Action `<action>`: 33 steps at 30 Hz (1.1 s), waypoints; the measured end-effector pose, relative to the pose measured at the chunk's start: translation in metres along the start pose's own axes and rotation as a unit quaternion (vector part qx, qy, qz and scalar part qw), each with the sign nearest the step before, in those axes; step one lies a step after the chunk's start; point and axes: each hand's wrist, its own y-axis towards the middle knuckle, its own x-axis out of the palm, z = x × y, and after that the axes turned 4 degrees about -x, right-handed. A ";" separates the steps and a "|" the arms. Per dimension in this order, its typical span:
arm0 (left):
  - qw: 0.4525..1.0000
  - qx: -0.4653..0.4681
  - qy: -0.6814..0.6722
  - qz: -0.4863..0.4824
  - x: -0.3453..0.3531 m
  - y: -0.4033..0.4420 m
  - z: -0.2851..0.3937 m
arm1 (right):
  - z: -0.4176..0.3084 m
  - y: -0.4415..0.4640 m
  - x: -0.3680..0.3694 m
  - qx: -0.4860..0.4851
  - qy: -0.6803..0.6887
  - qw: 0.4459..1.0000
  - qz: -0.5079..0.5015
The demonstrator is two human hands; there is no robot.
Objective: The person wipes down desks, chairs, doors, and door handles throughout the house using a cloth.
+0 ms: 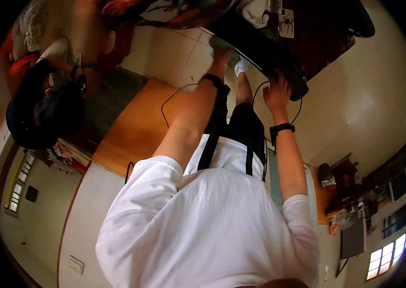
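My left hand (221,56) reaches forward over the tiled floor, beside the edge of a long black surface (260,55). Its fingers are blurred and closed around a grey-green thing (220,43) that I cannot make out. To the right, my right hand (278,95) rests against the rounded near end of the black surface, fingers apart and nothing in them. Both wrists wear black bands. A dark cable runs near my right hand.
Another person (54,108) in dark clothing bends at the left. An orange-brown wooden surface (131,127) lies left of my legs. A white card with a spider picture (286,23) and white cloth (255,12) sit at the top. Shelves with objects stand at the right.
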 end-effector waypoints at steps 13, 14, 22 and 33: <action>0.967 0.101 -0.110 -0.209 0.007 -0.015 -0.071 | 0.020 -0.009 0.007 0.209 -0.010 0.948 -0.240; 0.968 0.064 -0.146 -0.196 -0.009 -0.010 -0.048 | 0.025 -0.006 0.012 0.208 -0.008 0.948 -0.241; 0.884 -0.035 -0.446 -0.138 -0.074 -0.008 0.128 | 0.036 0.055 -0.002 0.191 0.108 0.959 -0.179; 0.872 -0.126 -0.471 -0.049 0.028 -0.057 0.025 | 0.070 0.069 0.040 0.115 0.181 0.957 -0.197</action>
